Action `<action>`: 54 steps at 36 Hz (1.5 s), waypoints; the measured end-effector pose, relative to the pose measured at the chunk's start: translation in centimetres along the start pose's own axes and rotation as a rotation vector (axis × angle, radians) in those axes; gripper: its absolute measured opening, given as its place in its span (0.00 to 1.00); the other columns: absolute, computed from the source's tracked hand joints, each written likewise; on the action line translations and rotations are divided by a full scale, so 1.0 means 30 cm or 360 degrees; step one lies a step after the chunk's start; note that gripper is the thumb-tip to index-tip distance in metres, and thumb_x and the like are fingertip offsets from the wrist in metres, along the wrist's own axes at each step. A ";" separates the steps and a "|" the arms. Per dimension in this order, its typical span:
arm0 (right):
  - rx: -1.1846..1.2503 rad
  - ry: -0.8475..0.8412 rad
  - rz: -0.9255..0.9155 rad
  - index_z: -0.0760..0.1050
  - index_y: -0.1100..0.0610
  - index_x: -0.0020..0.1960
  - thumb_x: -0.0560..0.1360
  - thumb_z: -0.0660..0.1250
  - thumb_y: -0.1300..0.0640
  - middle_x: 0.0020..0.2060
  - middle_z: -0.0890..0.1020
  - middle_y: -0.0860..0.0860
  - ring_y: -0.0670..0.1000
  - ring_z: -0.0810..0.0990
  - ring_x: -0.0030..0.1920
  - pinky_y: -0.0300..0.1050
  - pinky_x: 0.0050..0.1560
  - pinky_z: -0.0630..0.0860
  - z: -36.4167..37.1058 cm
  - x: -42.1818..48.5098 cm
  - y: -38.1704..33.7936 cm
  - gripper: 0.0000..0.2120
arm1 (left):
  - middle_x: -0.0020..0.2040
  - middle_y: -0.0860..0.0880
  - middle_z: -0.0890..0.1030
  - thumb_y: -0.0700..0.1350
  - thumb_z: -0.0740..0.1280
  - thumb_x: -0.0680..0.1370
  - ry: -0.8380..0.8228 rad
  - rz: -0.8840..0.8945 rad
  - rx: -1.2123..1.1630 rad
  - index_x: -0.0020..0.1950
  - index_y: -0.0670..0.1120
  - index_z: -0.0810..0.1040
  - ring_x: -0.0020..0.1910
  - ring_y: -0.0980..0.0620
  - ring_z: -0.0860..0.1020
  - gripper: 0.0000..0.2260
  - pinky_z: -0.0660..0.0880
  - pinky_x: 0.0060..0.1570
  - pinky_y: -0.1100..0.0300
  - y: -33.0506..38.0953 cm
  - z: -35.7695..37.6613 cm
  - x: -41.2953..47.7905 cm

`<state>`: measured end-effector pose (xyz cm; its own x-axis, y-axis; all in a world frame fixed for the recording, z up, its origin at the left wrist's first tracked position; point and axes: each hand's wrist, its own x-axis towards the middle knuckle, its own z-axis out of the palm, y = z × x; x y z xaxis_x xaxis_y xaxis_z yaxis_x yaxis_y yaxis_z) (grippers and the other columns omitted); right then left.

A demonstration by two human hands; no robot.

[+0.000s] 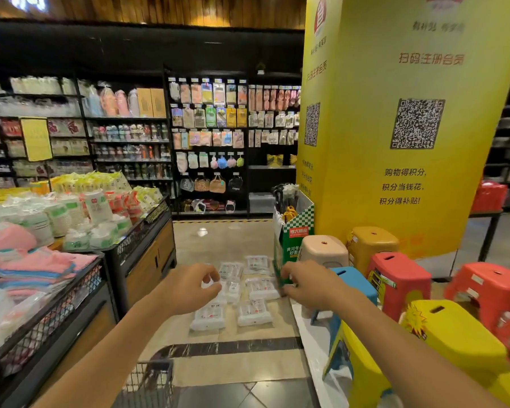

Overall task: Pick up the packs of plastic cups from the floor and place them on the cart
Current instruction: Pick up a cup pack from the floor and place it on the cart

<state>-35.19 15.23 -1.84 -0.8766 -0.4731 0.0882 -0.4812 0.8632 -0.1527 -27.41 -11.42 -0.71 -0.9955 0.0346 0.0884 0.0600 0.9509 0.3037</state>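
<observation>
Several clear packs of plastic cups (253, 312) lie on the tiled floor ahead of me, in two rough rows. One pack (208, 316) lies nearest on the left. My left hand (189, 287) reaches out over the left row with fingers curled and apart, holding nothing. My right hand (309, 285) is stretched out at the right edge of the packs, fingers bent, nothing in it. The wire cart (147, 384) shows only as a basket corner at the bottom of the view, below my arms.
Black display bins (136, 242) piled with packaged goods and towels line the left side. Plastic stools (398, 278) in red, blue, yellow and beige crowd the right, beside a green box (292, 245) and a yellow pillar (395, 128). Shelves stand behind.
</observation>
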 end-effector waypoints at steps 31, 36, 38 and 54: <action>-0.0021 -0.0042 -0.0026 0.72 0.49 0.65 0.79 0.64 0.48 0.56 0.80 0.48 0.49 0.78 0.50 0.44 0.46 0.77 0.055 0.923 0.466 0.16 | 0.60 0.52 0.78 0.55 0.62 0.81 -0.0105 -0.0013 0.0071 0.64 0.51 0.76 0.54 0.55 0.76 0.15 0.74 0.52 0.61 -0.083 0.107 1.003; -0.0034 -0.0053 -0.0077 0.73 0.50 0.65 0.79 0.64 0.47 0.57 0.80 0.49 0.50 0.78 0.52 0.45 0.49 0.79 0.067 1.101 0.561 0.16 | 0.60 0.52 0.78 0.55 0.62 0.81 -0.0076 -0.0051 0.0101 0.63 0.51 0.76 0.52 0.57 0.76 0.15 0.72 0.49 0.64 -0.087 0.130 1.200; -0.0010 -0.0064 -0.0083 0.73 0.50 0.66 0.79 0.64 0.48 0.58 0.80 0.49 0.50 0.79 0.53 0.45 0.50 0.79 0.079 1.167 0.590 0.16 | 0.59 0.52 0.78 0.56 0.61 0.81 -0.0080 -0.0071 0.0119 0.63 0.51 0.77 0.53 0.56 0.76 0.15 0.75 0.52 0.61 -0.098 0.144 1.273; -0.0021 -0.0109 -0.0084 0.72 0.49 0.65 0.79 0.63 0.46 0.57 0.79 0.49 0.51 0.79 0.53 0.50 0.51 0.80 0.198 1.831 0.728 0.16 | 0.60 0.50 0.78 0.54 0.62 0.81 -0.0076 -0.0099 -0.0012 0.65 0.50 0.76 0.52 0.53 0.77 0.15 0.75 0.48 0.60 -0.370 0.203 1.906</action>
<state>-93.89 7.05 -6.17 -0.8483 -0.5287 0.0283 -0.5272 0.8387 -0.1363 -85.45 -18.14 -4.81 -0.9997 -0.0095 0.0239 -0.0015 0.9494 0.3141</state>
